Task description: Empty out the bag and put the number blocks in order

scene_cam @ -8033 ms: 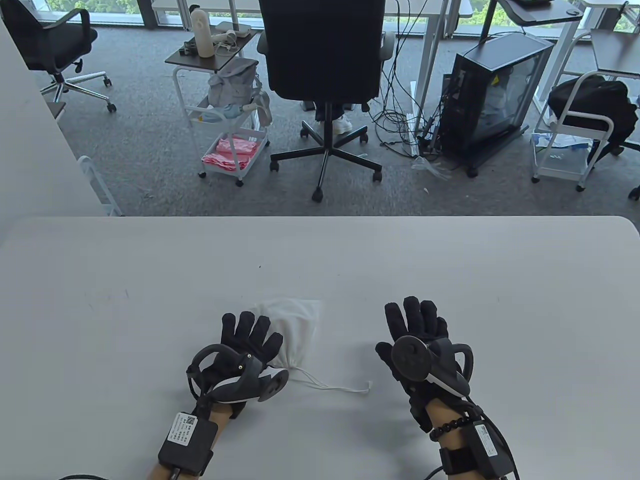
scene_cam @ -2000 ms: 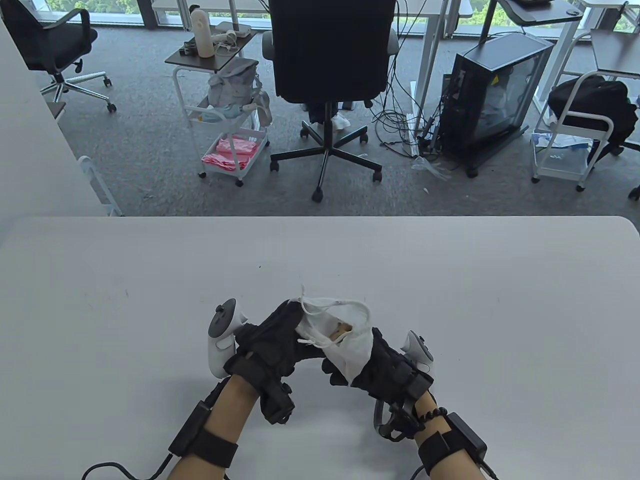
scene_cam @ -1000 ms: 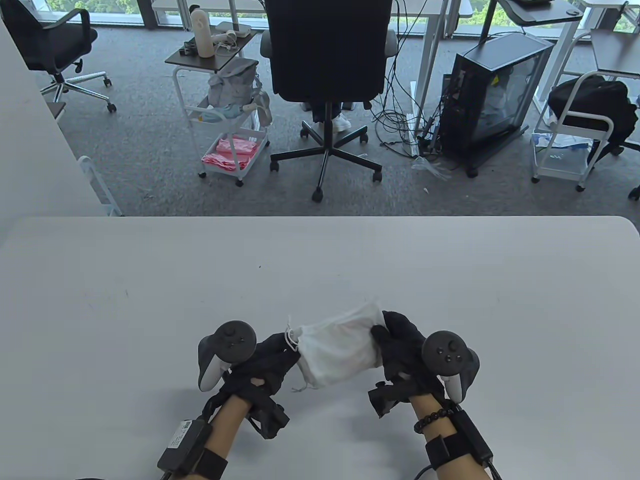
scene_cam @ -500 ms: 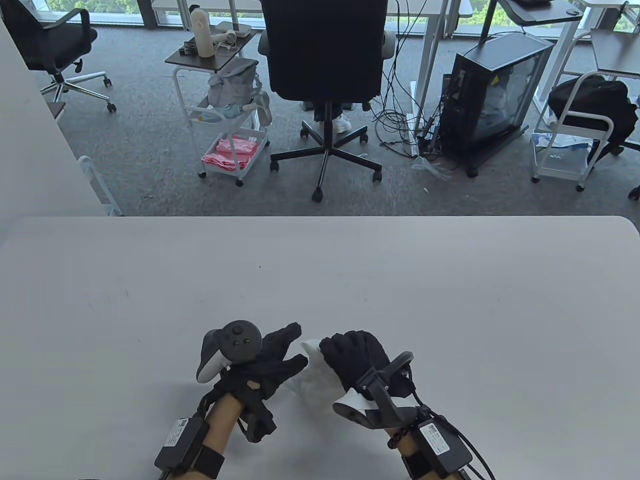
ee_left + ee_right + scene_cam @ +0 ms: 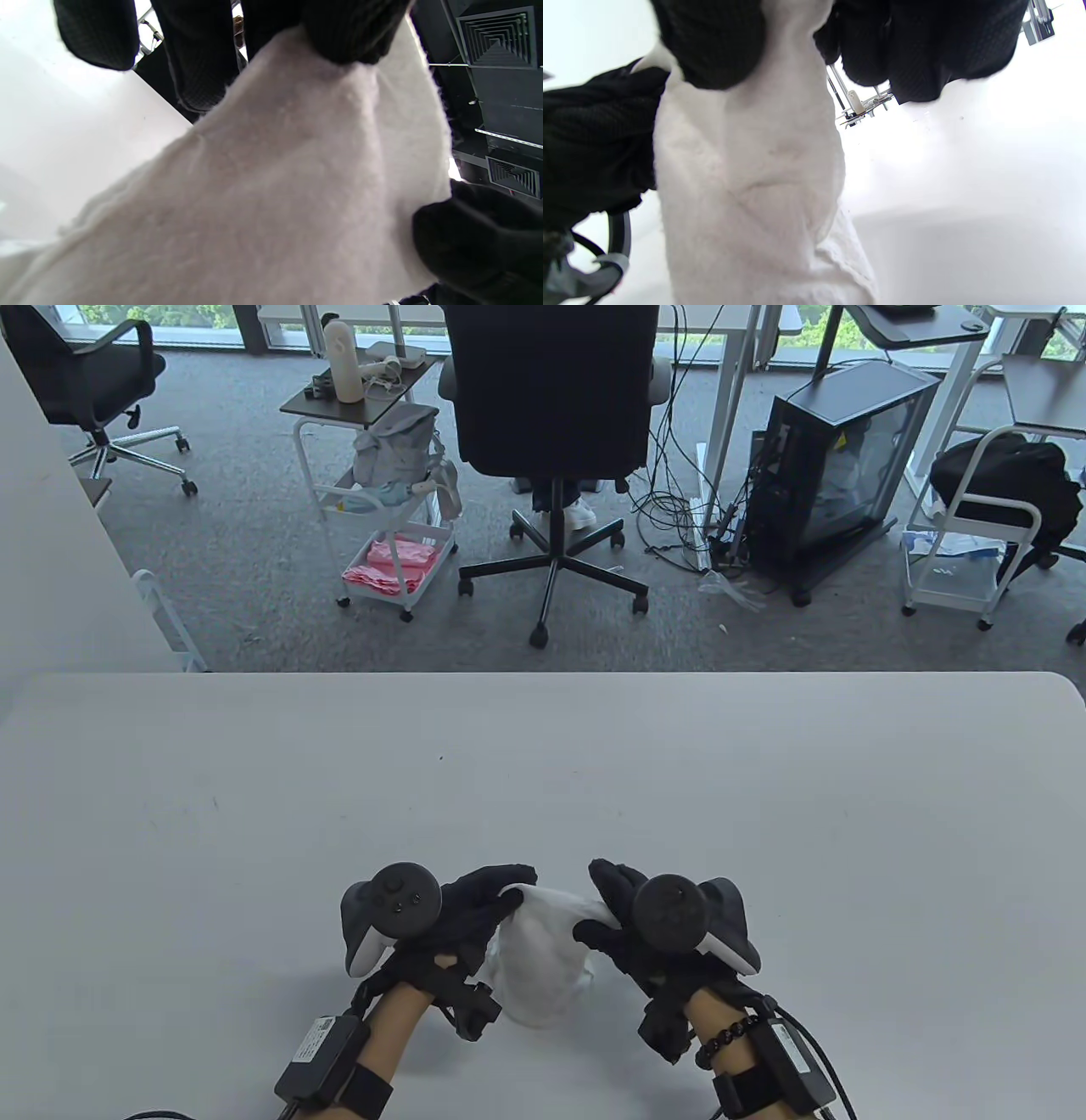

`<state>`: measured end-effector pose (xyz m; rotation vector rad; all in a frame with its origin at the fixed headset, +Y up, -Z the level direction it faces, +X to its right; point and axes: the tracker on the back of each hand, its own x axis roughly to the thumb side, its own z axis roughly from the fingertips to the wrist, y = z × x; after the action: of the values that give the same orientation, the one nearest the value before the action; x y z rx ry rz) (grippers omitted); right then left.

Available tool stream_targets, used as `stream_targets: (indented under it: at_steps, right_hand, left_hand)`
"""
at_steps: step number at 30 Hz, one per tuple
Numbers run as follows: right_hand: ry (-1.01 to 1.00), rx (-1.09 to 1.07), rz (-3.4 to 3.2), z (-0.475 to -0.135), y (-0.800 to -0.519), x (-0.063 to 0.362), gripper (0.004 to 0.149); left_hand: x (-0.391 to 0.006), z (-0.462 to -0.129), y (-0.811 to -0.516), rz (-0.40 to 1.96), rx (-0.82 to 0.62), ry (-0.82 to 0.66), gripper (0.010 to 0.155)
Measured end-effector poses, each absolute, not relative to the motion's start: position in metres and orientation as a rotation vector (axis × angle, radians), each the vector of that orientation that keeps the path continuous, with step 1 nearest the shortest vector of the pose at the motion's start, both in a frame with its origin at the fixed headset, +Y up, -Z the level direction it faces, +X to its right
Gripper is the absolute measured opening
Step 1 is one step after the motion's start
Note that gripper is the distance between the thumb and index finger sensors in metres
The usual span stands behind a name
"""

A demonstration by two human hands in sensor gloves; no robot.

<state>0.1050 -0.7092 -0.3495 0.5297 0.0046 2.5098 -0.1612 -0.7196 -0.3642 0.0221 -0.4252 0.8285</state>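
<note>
A white cloth drawstring bag [image 5: 543, 959] hangs between my two hands near the table's front edge, with its lower end on the table [image 5: 254, 814]. My left hand [image 5: 507, 895] pinches the bag's upper left corner. My right hand [image 5: 598, 912] pinches its upper right corner. In the left wrist view the bag [image 5: 271, 190] fills the frame below my fingers [image 5: 348, 34]. In the right wrist view the bag [image 5: 746, 190] hangs down from my fingers [image 5: 712, 46] to the table. No number blocks show; the cloth hides what is inside.
The white table stretches wide around the hands. Beyond its far edge stand a black office chair [image 5: 551, 415], a white cart [image 5: 382, 492] and a black computer case [image 5: 836, 466] on the floor.
Half a second ago my right hand lay over the bag low on the table. Now both hands pinch its upper corners and hold it up so it hangs between them.
</note>
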Motion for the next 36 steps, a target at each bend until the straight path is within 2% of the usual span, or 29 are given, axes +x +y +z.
stream_targets:
  at_steps: [2,5,7,10,12,13,15,17,19,20,23,24,26,27,28,29,30,31,34,35,36]
  right_hand:
    - [-0.225,0.513,2.578,-0.347,-0.703,0.106,0.040]
    - [-0.603,0.577,2.579,-0.332,-0.681,0.101,0.036]
    - [-0.706,0.577,2.552,-0.325,-0.675,0.096,0.036]
    - [-0.727,0.567,2.559,-0.322,-0.673,0.094,0.036]
    - [-0.709,0.546,2.589,-0.323,-0.673,0.097,0.036]
    - [-0.714,0.545,2.591,-0.323,-0.674,0.096,0.035]
    - [-0.648,0.566,2.576,-0.323,-0.678,0.093,0.035]
    - [-0.633,0.559,2.551,-0.323,-0.680,0.089,0.035]
    - [-0.656,0.562,2.574,-0.323,-0.679,0.089,0.035]
    - [-0.693,0.563,2.616,-0.323,-0.677,0.091,0.035]
    - [-0.733,0.555,2.635,-0.321,-0.672,0.096,0.035]
    - [-0.721,0.531,2.603,-0.321,-0.669,0.099,0.035]
    - [-0.619,0.449,2.447,-0.323,-0.667,0.106,0.035]
    - [-0.591,0.430,2.424,-0.324,-0.668,0.107,0.035]
    - [-0.531,0.414,2.381,-0.326,-0.671,0.109,0.035]
    - [-0.499,0.396,2.348,-0.327,-0.673,0.111,0.035]
    - [-0.483,0.381,2.326,-0.327,-0.674,0.112,0.035]
    - [-0.485,0.379,2.328,-0.327,-0.673,0.113,0.035]
    - [-0.556,0.412,2.443,-0.323,-0.664,0.116,0.035]
    - [-0.530,0.402,2.423,-0.322,-0.660,0.119,0.035]
    - [-0.502,0.376,2.372,-0.322,-0.659,0.123,0.035]
  left_hand:
    - [-0.162,-0.362,-0.717,0.789,0.100,-0.405,0.042]
    - [-0.168,-0.356,-0.703,0.682,0.248,-0.419,0.042]
    - [-0.172,-0.353,-0.694,0.691,0.291,-0.426,0.042]
    - [-0.174,-0.351,-0.689,0.713,0.265,-0.436,0.043]
    - [-0.170,-0.349,-0.688,0.604,0.224,-0.463,0.043]
    - [-0.168,-0.349,-0.690,0.551,0.213,-0.477,0.047]
    - [-0.163,-0.351,-0.697,0.570,0.107,-0.510,0.064]
    - [-0.157,-0.353,-0.705,0.623,0.075,-0.498,0.059]
    - [-0.154,-0.350,-0.701,0.522,0.182,-0.495,0.041]
    - [-0.154,-0.346,-0.696,0.449,0.293,-0.479,0.041]
    - [-0.151,-0.339,-0.681,0.362,0.410,-0.520,0.042]
    - [-0.152,-0.340,-0.680,0.390,0.393,-0.520,0.047]
    - [-0.156,-0.344,-0.688,0.549,0.217,-0.532,0.071]
    - [-0.157,-0.346,-0.692,0.607,0.170,-0.526,0.076]
    - [-0.156,-0.349,-0.698,0.664,0.115,-0.526,0.076]
    - [-0.155,-0.350,-0.701,0.668,0.118,-0.514,0.067]
    - [-0.153,-0.350,-0.701,0.625,0.163,-0.491,0.049]
    - [-0.150,-0.349,-0.700,0.543,0.240,-0.501,0.041]
    - [-0.147,-0.345,-0.689,0.466,0.355,-0.513,0.042]
    - [-0.149,-0.345,-0.686,0.505,0.361,-0.529,0.043]
    - [-0.151,-0.347,-0.685,0.578,0.314,-0.532,0.051]
